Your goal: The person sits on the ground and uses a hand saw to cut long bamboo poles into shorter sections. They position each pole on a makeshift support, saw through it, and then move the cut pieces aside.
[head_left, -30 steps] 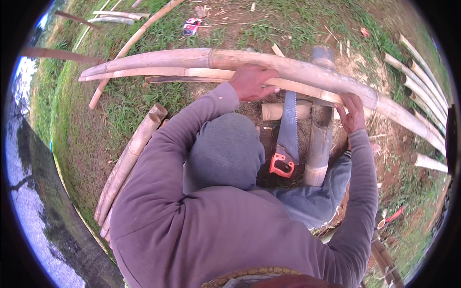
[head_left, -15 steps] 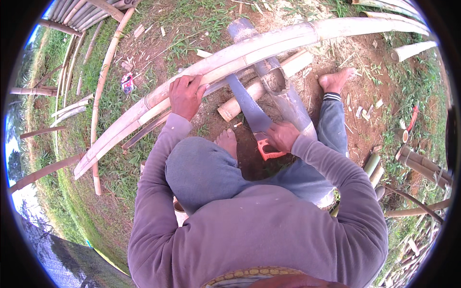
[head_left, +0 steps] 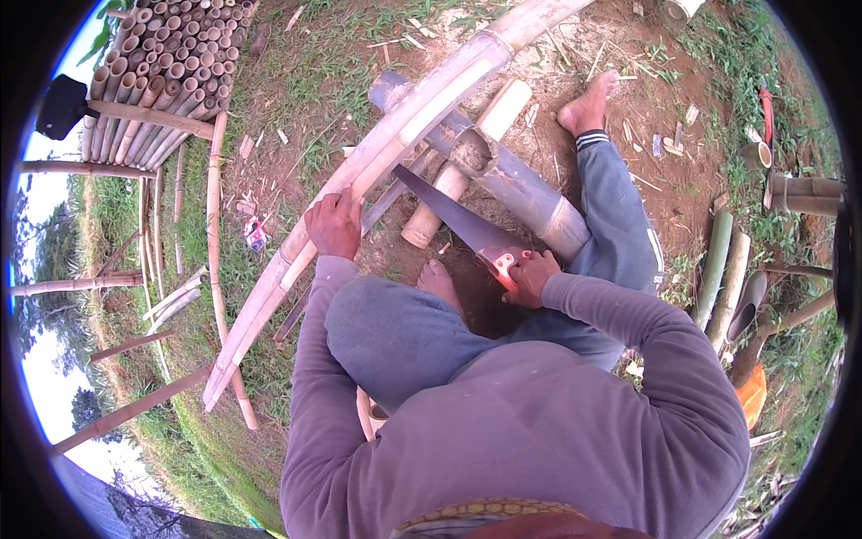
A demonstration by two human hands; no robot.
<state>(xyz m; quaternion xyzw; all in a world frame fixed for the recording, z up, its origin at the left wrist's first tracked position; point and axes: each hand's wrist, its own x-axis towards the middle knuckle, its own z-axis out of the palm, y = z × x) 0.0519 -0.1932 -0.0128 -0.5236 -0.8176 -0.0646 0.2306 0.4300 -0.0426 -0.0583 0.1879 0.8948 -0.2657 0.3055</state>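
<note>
From the head camera, a seated worker's right hand (head_left: 533, 277) clasps the orange handle of a handsaw (head_left: 453, 214), its blade slanting toward a long bamboo pole (head_left: 415, 112). The left hand (head_left: 334, 226) grasps that pole, fingers curled over it, beside the bent knee (head_left: 382, 323).

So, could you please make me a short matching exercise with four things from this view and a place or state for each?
Column 1
1. Left hand
2. Right hand
3. Saw
4. Stacked bamboo pieces

Column 2
A. In the upper left of the picture
B. On the long bamboo
C. Dark-bladed, with an orange handle
D. Gripping the handle of a tool

Pairs: 1-B, 2-D, 3-C, 4-A
</note>
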